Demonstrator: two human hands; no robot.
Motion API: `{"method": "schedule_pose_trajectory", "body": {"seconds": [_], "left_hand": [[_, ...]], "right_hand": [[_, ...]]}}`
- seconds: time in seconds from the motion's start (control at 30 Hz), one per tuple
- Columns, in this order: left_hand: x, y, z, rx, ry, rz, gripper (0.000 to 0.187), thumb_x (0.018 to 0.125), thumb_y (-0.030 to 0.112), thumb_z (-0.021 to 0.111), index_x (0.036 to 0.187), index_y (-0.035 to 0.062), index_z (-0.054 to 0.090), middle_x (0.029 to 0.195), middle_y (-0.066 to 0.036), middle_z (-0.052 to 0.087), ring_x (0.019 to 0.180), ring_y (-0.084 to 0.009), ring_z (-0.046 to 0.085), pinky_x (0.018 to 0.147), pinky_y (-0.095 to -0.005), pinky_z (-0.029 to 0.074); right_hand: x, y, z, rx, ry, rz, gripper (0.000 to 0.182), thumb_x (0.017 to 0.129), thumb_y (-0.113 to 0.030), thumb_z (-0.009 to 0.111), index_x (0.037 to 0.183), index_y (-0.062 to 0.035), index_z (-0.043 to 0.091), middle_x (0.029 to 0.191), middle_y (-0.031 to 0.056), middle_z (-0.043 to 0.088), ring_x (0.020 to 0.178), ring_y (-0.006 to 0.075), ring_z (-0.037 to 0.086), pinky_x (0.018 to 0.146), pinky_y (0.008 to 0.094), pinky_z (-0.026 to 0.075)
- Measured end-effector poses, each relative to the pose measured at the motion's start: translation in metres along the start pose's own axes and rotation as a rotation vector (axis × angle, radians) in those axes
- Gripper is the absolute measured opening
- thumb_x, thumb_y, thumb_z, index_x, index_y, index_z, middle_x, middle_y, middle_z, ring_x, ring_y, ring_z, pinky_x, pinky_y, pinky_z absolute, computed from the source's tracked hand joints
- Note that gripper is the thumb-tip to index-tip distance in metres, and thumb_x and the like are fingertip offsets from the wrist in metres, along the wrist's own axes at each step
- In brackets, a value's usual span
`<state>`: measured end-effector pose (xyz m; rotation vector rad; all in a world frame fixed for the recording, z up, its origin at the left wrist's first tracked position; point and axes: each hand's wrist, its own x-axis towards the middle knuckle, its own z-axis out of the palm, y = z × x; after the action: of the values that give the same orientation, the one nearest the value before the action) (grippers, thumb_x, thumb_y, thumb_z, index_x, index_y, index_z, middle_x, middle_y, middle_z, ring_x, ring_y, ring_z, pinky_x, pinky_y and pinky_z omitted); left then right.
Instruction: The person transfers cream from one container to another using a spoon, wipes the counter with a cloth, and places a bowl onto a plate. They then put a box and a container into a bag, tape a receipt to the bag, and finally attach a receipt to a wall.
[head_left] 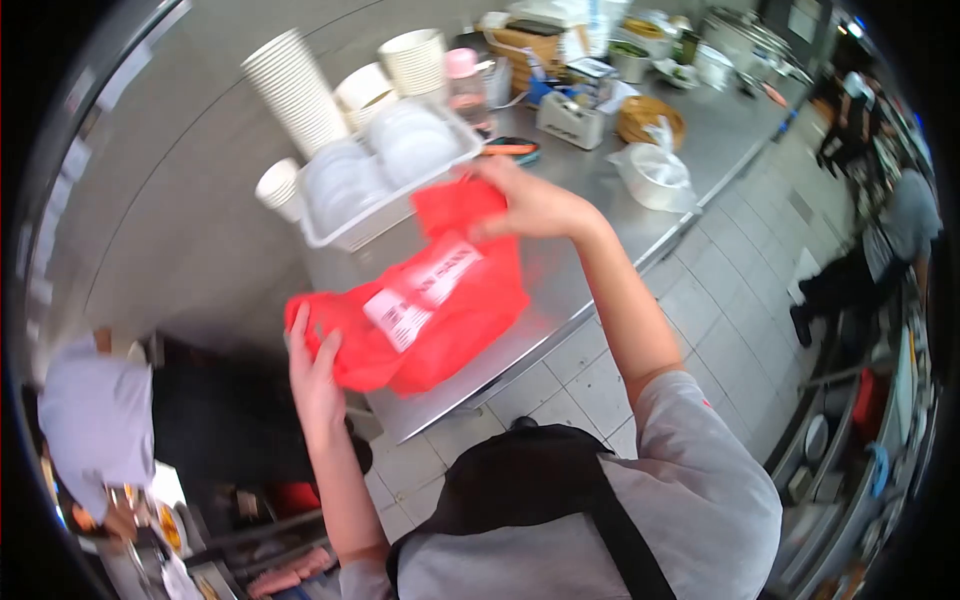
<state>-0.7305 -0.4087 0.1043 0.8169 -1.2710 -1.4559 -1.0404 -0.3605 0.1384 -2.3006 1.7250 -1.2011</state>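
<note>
A red bag with white printed labels is stretched between my two hands, over the near end of the steel counter. My left hand grips its lower left corner, fingers around the red material. At the bag's upper right, my right hand holds the other end with the fingers bent over it. The bag is slightly blurred. Just beyond it stands a white basket of clear plastic lids.
Stacked white cups and a pink-capped bottle stand behind the basket. Farther along the steel counter are a white box and a bagged white bowl. One person is at left, others at far right.
</note>
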Motion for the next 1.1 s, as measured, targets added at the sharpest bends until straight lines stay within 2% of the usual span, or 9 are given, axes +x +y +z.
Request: {"method": "schedule_pose_trajectory", "body": {"seconds": [0.13,0.2,0.27,0.4,0.53,0.73,0.87,1.0,1.1], "left_hand": [[-0.017,0.018,-0.007,0.050,0.090,0.079,0.036,0.077,-0.003,0.051,0.112,0.0014,0.043,0.108,-0.010,0.047,0.091,-0.0154,0.050,0.081,-0.0262,0.041],[-0.020,0.026,-0.015,0.088,0.038,0.039,0.036,0.077,-0.003,0.051,0.111,0.0019,0.043,0.103,-0.008,0.049,0.076,-0.0102,0.049,0.070,-0.0217,0.042],[-0.021,0.032,-0.009,0.125,0.025,0.043,0.037,0.076,-0.004,0.050,0.112,0.0017,0.044,0.099,-0.007,0.051,0.071,-0.0085,0.047,0.066,-0.0204,0.041],[-0.020,0.032,-0.007,0.180,-0.048,-0.006,0.041,0.075,-0.005,0.048,0.116,0.0012,0.043,0.089,-0.006,0.053,0.064,-0.0073,0.047,0.062,-0.0191,0.040],[-0.017,0.026,-0.010,0.197,-0.053,-0.010,0.047,0.076,-0.005,0.045,0.122,0.0001,0.037,0.090,-0.007,0.054,0.064,-0.0079,0.049,0.065,-0.0204,0.041],[-0.017,0.034,0.004,0.092,-0.115,-0.047,0.059,0.072,-0.007,0.041,0.128,0.0011,0.026,0.092,-0.009,0.054,0.065,-0.0108,0.051,0.067,-0.0235,0.043],[-0.019,0.035,0.000,-0.112,-0.180,-0.119,0.062,0.068,-0.003,0.041,0.128,-0.0013,0.024,0.092,-0.009,0.053,0.063,-0.0128,0.051,0.065,-0.0252,0.043],[-0.030,0.034,-0.024,-0.295,-0.054,-0.108,0.060,0.061,-0.005,0.038,0.121,-0.0047,0.032,0.107,-0.011,0.048,0.057,-0.0137,0.045,0.056,-0.0237,0.039],[-0.040,0.032,-0.042,-0.252,-0.069,-0.153,0.068,0.060,-0.006,0.037,0.127,-0.0037,0.025,0.121,-0.011,0.039,0.054,-0.0133,0.041,0.054,-0.0238,0.036]], "right_hand": [[-0.049,0.098,-0.052,0.358,0.603,0.560,0.067,0.069,-0.026,0.066,0.120,0.0034,0.034,0.114,0.0186,0.044,0.103,0.0274,0.047,0.087,0.0319,0.037],[-0.073,0.163,-0.065,-0.549,1.227,0.837,0.059,0.065,-0.034,0.068,0.106,0.0046,0.049,0.109,0.0224,0.047,0.100,0.0303,0.047,0.085,0.0342,0.037],[-0.110,0.238,-0.059,-1.101,1.112,0.963,0.046,0.069,-0.034,0.062,0.097,0.0015,0.055,0.099,0.0201,0.053,0.095,0.0353,0.049,0.082,0.0381,0.039],[-0.132,0.263,-0.094,-0.847,0.334,1.027,0.023,0.080,-0.023,0.043,0.086,-0.0046,0.055,0.090,0.0133,0.056,0.085,0.0308,0.053,0.070,0.0405,0.043],[-0.081,0.180,-0.093,-0.950,0.450,0.532,0.021,0.081,-0.018,0.042,0.076,-0.0027,0.055,0.080,0.0155,0.058,0.079,0.0299,0.055,0.065,0.0420,0.044],[0.010,-0.007,-0.077,0.038,0.631,0.349,0.037,0.085,-0.036,0.045,0.072,-0.0027,0.055,0.065,0.0015,0.049,0.063,0.0082,0.041,0.058,0.0230,0.034],[0.051,-0.080,0.006,0.287,0.553,0.139,0.041,0.086,-0.040,0.042,0.071,-0.0038,0.054,0.066,-0.0011,0.050,0.063,0.0090,0.044,0.061,0.0238,0.036],[0.043,-0.095,0.107,0.735,0.065,0.536,0.030,0.085,-0.031,0.046,0.073,-0.0043,0.053,0.068,0.0031,0.053,0.065,0.0130,0.049,0.057,0.0260,0.038],[0.019,-0.082,0.128,0.289,0.249,0.148,0.019,0.082,-0.020,0.050,0.073,-0.0034,0.052,0.070,0.0087,0.054,0.068,0.0197,0.053,0.057,0.0311,0.041]]}}
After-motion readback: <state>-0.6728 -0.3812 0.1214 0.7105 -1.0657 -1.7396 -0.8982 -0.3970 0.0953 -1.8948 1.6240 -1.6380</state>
